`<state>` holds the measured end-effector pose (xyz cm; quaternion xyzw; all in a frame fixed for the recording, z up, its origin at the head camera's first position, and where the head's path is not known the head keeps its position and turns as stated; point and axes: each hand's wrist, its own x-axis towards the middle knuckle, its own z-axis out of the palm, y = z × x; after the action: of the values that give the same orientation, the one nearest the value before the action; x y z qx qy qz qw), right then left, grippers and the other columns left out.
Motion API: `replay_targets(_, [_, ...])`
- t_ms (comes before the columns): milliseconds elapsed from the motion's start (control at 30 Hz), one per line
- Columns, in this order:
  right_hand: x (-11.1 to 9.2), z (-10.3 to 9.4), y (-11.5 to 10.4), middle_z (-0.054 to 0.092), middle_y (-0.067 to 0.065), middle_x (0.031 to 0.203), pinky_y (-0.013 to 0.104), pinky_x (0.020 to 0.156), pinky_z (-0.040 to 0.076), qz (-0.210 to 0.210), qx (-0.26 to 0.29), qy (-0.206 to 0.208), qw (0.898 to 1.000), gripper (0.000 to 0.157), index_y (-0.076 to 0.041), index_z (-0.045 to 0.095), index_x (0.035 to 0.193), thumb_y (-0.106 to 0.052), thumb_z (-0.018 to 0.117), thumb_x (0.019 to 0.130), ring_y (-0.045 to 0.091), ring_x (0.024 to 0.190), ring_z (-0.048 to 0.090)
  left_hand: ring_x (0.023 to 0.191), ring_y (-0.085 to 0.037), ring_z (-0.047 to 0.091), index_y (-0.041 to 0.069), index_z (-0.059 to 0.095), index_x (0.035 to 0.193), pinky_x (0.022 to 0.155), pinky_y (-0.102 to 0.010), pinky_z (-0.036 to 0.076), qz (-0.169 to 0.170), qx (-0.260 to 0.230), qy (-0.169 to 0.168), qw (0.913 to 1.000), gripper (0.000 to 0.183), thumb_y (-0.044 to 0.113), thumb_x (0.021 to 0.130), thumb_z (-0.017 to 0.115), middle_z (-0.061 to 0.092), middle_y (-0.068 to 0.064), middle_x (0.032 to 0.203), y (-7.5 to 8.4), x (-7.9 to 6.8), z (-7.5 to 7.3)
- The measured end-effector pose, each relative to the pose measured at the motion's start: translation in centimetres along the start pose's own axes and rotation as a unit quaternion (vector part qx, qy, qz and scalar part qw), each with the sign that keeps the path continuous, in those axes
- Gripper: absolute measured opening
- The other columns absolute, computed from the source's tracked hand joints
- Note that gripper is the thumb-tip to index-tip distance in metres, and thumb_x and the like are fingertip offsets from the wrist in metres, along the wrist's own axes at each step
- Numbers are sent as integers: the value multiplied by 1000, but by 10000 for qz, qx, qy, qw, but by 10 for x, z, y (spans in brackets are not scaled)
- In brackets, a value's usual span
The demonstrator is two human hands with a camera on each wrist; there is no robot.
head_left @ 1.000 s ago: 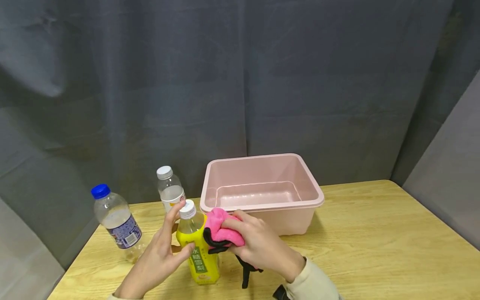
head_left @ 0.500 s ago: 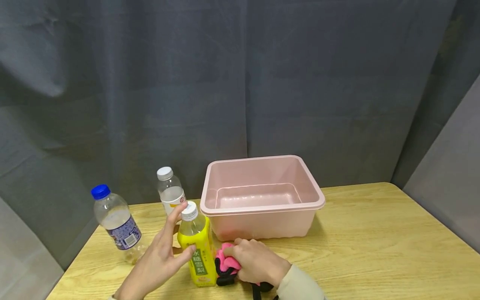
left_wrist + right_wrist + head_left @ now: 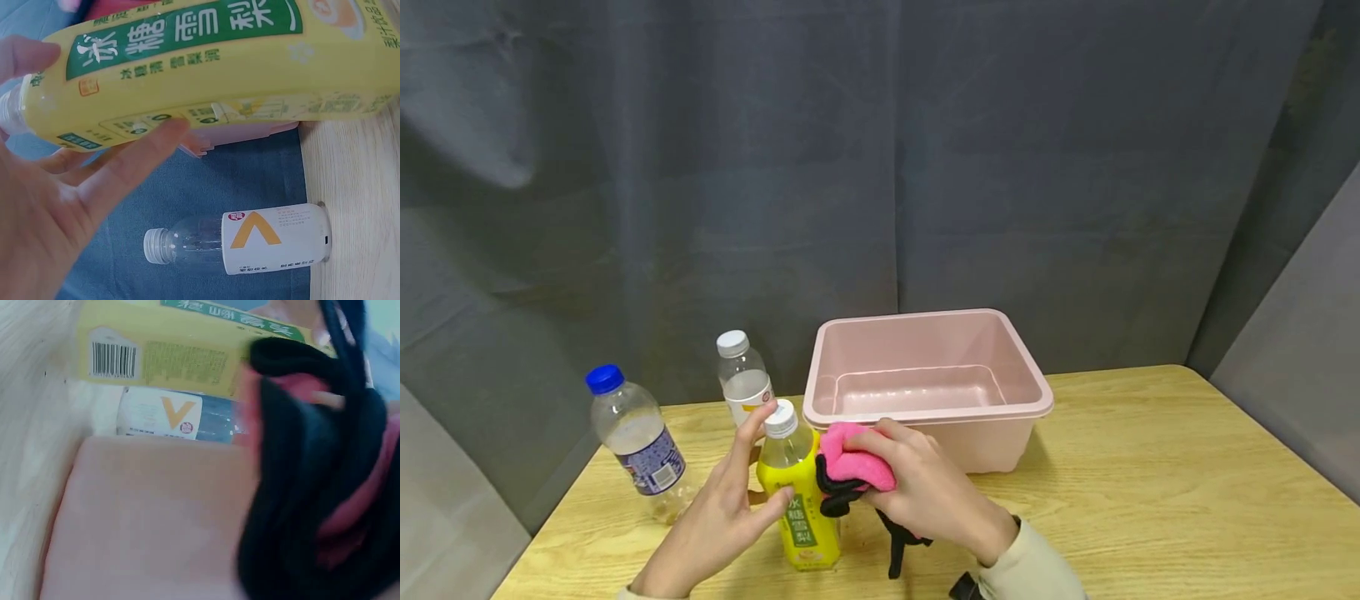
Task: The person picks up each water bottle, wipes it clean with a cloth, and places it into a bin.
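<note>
A yellow-labelled drink bottle (image 3: pixel 808 542) with a white cap stands upright on the wooden table. My left hand (image 3: pixel 715 521) grips its upper part, thumb on the front and index finger up by the cap. In my right hand (image 3: pixel 928 487) is a bunched pink cloth (image 3: pixel 859 462) with black edging, held against the bottle's right side, and a black strap dangles below it. The left wrist view shows the bottle's green-panelled label (image 3: pixel 187 37) close up. The cloth's dark edging (image 3: pixel 300 475) fills much of the right wrist view, blurred.
Behind the right hand sits a pink plastic bin (image 3: pixel 925 417). A clear bottle with a white cap (image 3: pixel 743 379) stands behind the yellow one. Farther left is a clear bottle with a blue cap (image 3: pixel 638 442). Dark curtain (image 3: pixel 880 167) hangs behind the table.
My right hand slid the cloth down the bottle's side toward the table, then came back up near the shoulder. My left hand kept its grip; the bottle stayed put.
</note>
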<state>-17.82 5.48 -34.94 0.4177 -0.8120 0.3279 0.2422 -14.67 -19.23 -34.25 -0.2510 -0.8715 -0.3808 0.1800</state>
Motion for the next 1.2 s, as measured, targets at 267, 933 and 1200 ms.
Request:
replay_targets(267, [7,5,-3,62,3,105,27,76,55,-378,987,882,9905,49,-8,68,118,6,84,74,15,88,62,102,-34,65,25,24,156,68,-23,57,112,-191,-40,9997,95,-8,81,72,54,-21,133,-3,0,0])
replay_targets(933, [2,8,-2,56,-5,91,22,66,48,96,292,-489,9983,33,-16,67,104,-7,85,78,8,76,53,108,-43,62,26,24,155,67,-31,61,1,-277,-56,9996,94,-7,83,73,50,-28,138,-2,0,-1])
replay_targets(1200, [-17,30,6,55,-3,86,25,61,48,851,-853,-2121,9698,36,-17,69,101,-4,84,71,11,70,52,109,-42,61,26,23,156,67,-30,60,-22,-219,-72,9997,96,-8,81,73,43,-25,147,0,1,1])
